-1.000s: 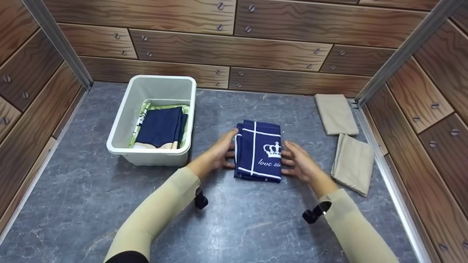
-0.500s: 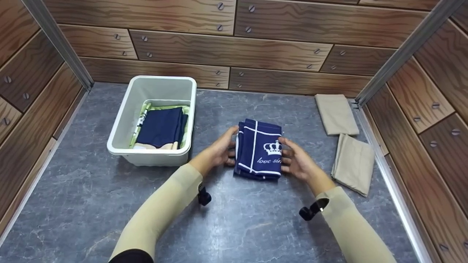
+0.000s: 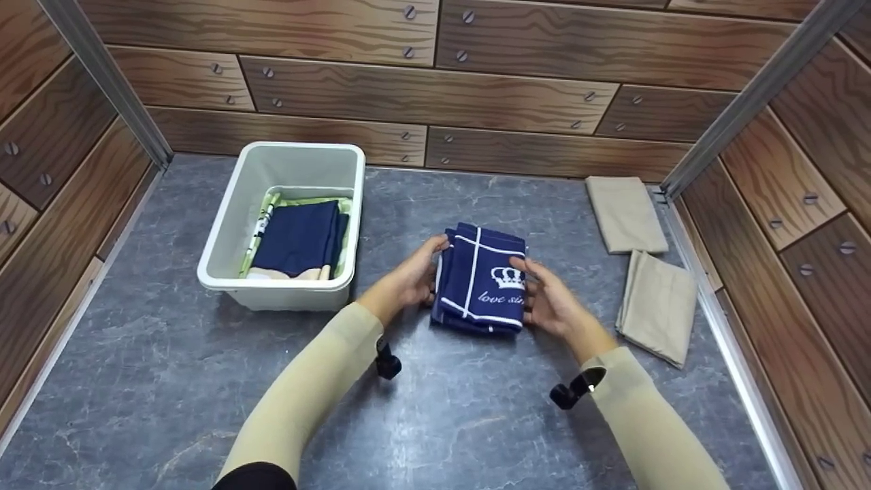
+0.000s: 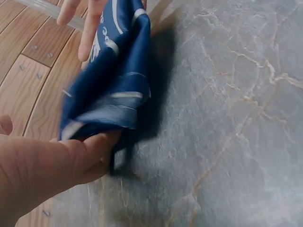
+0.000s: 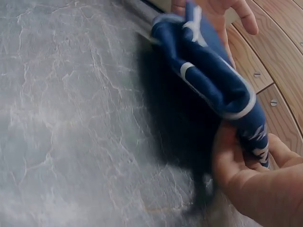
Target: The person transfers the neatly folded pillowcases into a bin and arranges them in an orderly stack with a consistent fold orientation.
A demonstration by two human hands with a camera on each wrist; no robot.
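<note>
two hands hold a folded navy cloth (image 3: 482, 280) between them, lifted just off the grey table (image 3: 170, 354). the left hand (image 3: 410, 278) grips its left edge, fingers curled under and thumb on top; the right hand (image 3: 548, 299) grips the right edge the same way. a white bin (image 3: 224, 224) with folded cloths sits left of the left hand, and two beige cloths (image 3: 656, 303) lie right of the right hand.

Two bare hands, long snug beige sleeves, small black camera mount strapped under each wrist, dark cloth at left shoulder
</note>
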